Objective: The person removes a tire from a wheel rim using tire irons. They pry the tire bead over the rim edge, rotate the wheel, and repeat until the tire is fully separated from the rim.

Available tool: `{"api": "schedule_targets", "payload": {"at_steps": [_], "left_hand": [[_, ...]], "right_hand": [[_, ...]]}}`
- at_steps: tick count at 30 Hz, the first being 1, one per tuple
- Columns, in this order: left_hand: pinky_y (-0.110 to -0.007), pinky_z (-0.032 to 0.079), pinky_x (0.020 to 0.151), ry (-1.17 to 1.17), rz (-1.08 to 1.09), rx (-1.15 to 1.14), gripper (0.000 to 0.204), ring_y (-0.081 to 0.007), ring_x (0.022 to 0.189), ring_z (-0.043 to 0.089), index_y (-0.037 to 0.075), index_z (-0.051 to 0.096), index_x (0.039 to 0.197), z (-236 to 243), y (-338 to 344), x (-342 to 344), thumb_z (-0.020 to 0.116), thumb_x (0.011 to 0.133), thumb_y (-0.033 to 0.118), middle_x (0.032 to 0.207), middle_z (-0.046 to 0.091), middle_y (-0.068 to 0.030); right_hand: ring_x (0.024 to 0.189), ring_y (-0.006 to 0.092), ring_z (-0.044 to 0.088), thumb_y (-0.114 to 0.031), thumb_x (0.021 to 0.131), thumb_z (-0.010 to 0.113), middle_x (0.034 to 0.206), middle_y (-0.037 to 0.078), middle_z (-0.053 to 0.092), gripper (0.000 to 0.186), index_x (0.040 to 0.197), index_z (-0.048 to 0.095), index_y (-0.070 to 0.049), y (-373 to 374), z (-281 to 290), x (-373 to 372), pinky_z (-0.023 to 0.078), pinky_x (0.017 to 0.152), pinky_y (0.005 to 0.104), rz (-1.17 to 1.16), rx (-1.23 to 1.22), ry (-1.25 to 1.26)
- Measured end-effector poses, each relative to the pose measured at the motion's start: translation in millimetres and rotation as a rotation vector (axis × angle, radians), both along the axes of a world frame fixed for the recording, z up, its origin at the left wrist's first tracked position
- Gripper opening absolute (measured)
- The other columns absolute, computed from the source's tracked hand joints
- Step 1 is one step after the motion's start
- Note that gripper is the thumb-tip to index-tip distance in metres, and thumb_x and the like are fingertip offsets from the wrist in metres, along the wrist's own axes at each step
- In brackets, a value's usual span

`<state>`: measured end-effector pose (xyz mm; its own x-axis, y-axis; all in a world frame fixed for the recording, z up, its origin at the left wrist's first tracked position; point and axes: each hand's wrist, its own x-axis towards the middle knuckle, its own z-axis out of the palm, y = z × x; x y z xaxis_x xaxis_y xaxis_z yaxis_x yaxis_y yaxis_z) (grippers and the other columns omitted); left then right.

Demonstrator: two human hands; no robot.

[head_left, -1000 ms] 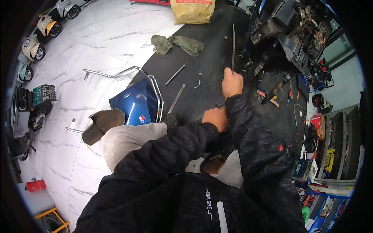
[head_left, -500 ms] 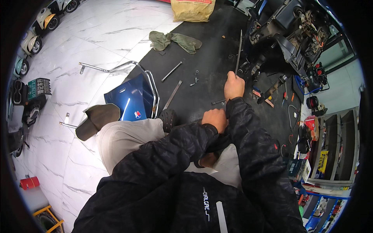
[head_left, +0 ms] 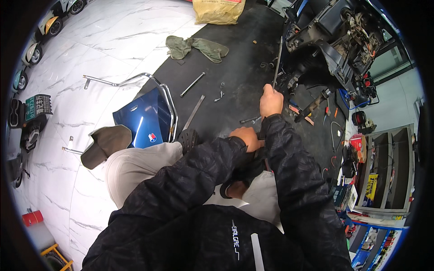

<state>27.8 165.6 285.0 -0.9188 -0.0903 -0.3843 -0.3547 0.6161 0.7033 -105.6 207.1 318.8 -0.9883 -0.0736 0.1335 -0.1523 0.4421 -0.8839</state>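
While the work sits on a dark mat (head_left: 242, 58) laid over white marble-look floor (head_left: 113, 40), the R hand (head_left: 271, 101) is nr the mat's right side, fingers wrapped tight round a long thin metal bar (head_left: 277, 63), which stands up out of the fist. L hand (head_left: 245, 137) is lower down, just beside the R sleeve, fingers curled; can't tell how far closed or on what, as they're turned away. A green rag (head_left: 181, 47) lies across the mat's left edge, w/ a yellow sack (head_left: 220, 11) farther up it. Blue panel (head_left: 147, 117) + bent chrome tube (head_left: 172, 108) straddle the same edge lower down; a thin rod (head_left: 192, 85) & flat strip (head_left: 193, 112) lie btwn there and the hands. Stripped vehicle (head_left: 334, 40) is at the mat's upper R corner, top cut off; shelving (head_left: 384, 158) stands past the R edge. Parked scooters (head_left: 34, 54) at far L are partly lost in the black lens rim. Bar's lower end is hidden by hand + sleeve; whether its tip touches the vehicle, can't tell. Small parts under the vehicle: too dark to ID.
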Motion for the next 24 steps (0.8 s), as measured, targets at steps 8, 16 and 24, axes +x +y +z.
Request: {"api": "schedule_targets", "payload": {"at_steps": [8, 16, 24], "left_hand": [[-0.051, 0.058, 0.098, 0.049, -0.035, 0.029, 0.046, -0.0458, 0.112, 0.073, -0.002, 0.079, 0.112, -18, 2, 5, 0.075, 0.090, 0.038, 0.116, 0.076, -0.0288], [-0.050, 0.057, 0.102, 0.063, 0.037, 0.011, 0.048, -0.0450, 0.116, 0.072, -0.001, 0.077, 0.117, -9, -3, 0, 0.075, 0.092, 0.040, 0.120, 0.074, -0.0293], [-0.050, 0.057, 0.100, 0.037, -0.004, 0.050, 0.062, -0.0457, 0.113, 0.072, -0.007, 0.078, 0.112, 4, -11, 1, 0.075, 0.092, 0.052, 0.116, 0.075, -0.0314]], "right_hand": [[0.075, 0.0509, 0.062, -0.034, 0.093, 0.056, 0.082, 0.034, 0.066, 0.044, 0.082, 0.066, 0.008, -2, -24, -4, 0.049, 0.076, 0.0536, 0.063, 0.043, -0.032], [0.096, 0.0552, 0.066, -0.037, 0.098, 0.050, 0.095, 0.035, 0.069, 0.047, 0.089, 0.071, 0.004, -13, -32, -17, 0.051, 0.088, 0.0563, 0.062, 0.329, 0.104], [0.062, 0.0221, 0.053, -0.040, 0.098, 0.064, 0.061, 0.011, 0.054, 0.051, 0.084, 0.067, 0.009, -8, 1, -7, 0.044, 0.065, 0.0412, 0.164, 0.004, 0.005]]}}
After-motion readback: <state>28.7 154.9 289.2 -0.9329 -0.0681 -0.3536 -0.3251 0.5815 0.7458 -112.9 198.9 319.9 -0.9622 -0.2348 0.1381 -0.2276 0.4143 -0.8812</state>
